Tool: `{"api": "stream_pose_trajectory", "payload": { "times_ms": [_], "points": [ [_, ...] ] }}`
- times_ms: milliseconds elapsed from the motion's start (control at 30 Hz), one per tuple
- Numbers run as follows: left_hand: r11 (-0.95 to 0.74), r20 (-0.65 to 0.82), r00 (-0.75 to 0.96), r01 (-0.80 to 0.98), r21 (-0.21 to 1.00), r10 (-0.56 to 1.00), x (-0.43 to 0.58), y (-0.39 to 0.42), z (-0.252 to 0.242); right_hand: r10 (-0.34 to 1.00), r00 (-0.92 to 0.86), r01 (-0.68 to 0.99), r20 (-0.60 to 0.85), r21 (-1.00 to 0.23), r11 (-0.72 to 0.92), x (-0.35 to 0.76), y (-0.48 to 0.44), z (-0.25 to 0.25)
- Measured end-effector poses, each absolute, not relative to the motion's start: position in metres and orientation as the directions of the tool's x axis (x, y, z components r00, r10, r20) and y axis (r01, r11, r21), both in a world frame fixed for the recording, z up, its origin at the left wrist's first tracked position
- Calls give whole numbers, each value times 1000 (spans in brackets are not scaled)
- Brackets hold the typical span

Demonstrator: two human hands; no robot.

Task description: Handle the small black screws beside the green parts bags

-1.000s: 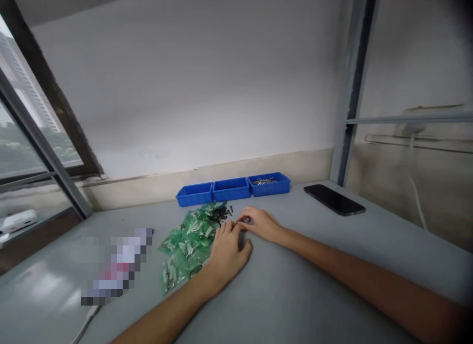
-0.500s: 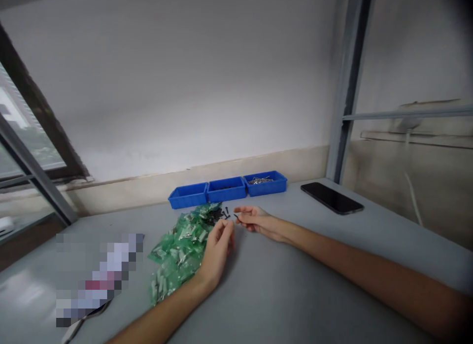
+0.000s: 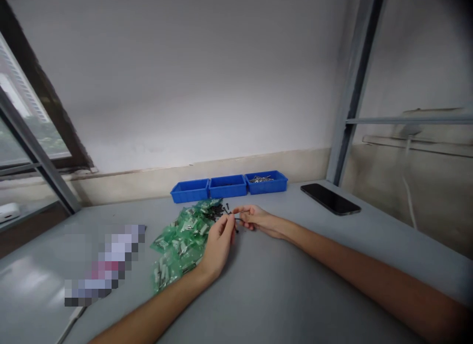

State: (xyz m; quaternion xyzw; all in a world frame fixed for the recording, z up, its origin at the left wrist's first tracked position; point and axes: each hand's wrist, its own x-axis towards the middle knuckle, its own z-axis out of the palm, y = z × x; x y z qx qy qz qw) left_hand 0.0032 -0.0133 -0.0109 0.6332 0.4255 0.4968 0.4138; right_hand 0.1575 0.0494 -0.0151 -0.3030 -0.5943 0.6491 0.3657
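My right hand (image 3: 254, 218) is closed in a pinch on a small black screw (image 3: 237, 219). The screw points left, toward the fingertips of my left hand (image 3: 219, 240). Those fingers are pinched together too, and what lies between them is too small to make out. Both hands are close together above the grey table (image 3: 273, 280). Just behind my left fingers lies a pile of loose black screws (image 3: 216, 212). To the left of that hand is a heap of green plastic bags (image 3: 181, 243) with white and metal pieces inside, partly hidden by my wrist.
Three blue bins stand in a row by the wall: a left bin (image 3: 190, 192), a middle bin (image 3: 228, 188) and a right bin (image 3: 271, 186) with silvery pins (image 3: 260, 179). A phone (image 3: 330, 198) lies right. A pixelated object (image 3: 111, 265) lies left, near a cable (image 3: 70, 325).
My hands have come closer together, so the screw in my right hand now reaches my left fingertips. The view has shifted slightly.
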Motion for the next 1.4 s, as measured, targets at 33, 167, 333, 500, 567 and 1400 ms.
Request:
{"api": "stream_pose_trajectory", "payload": {
  "times_ms": [33,167,333,500,567,1400],
  "points": [
    [-300,282,138,133,945,949,3,-14,-10,841,-540,-131,37,-991,-41,158,49,-14],
    [-313,296,129,144,939,946,3,-15,-8,857,-515,-184,0,-977,-111,158,48,-12],
    [-380,334,209,248,891,919,4,-14,-7,832,-553,-217,41,-971,-96,158,51,-16],
    [-483,426,228,411,773,875,5,-19,-7,864,-500,-300,62,-948,-106,158,55,-20],
    [-501,446,234,488,715,864,5,-21,-6,881,-468,-364,65,-923,-125,159,58,-22],
    [-596,368,473,685,419,801,8,-27,-11,902,-430,-454,48,-874,-170,158,63,-26]
  ]
}}
